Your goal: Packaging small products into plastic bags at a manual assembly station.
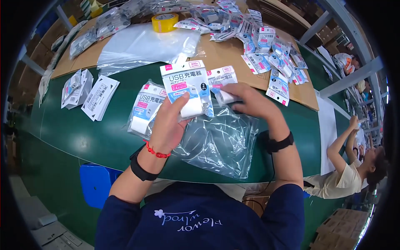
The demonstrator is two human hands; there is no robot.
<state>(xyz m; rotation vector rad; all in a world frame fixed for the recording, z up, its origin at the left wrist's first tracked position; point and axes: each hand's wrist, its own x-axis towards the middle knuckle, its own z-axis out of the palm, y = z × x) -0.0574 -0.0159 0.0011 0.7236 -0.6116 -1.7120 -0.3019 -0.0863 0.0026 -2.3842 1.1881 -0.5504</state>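
My left hand [170, 121] is closed around a flat packaged charger [196, 106], its thumb pressed on the front. The pack stands upright, a white plug block showing under a white, blue and pink card. To its right, my right hand [252, 101] grips a second charger pack [221, 77] by its side, partly hidden behind the first. Below both hands a clear plastic bag [221, 143] lies crumpled on the table. Left of my left hand, another charger pack [143, 106] rests on the table; my hand and wrist cover its right side.
Many charger packs [271, 54] are heaped on cardboard [302, 91] at the back right. Flat clear bags [146, 46] lie at the back beside a yellow tape roll [165, 23]. Printed cards [100, 98] sit on the green table [75, 137]. A person [350, 173] works at right.
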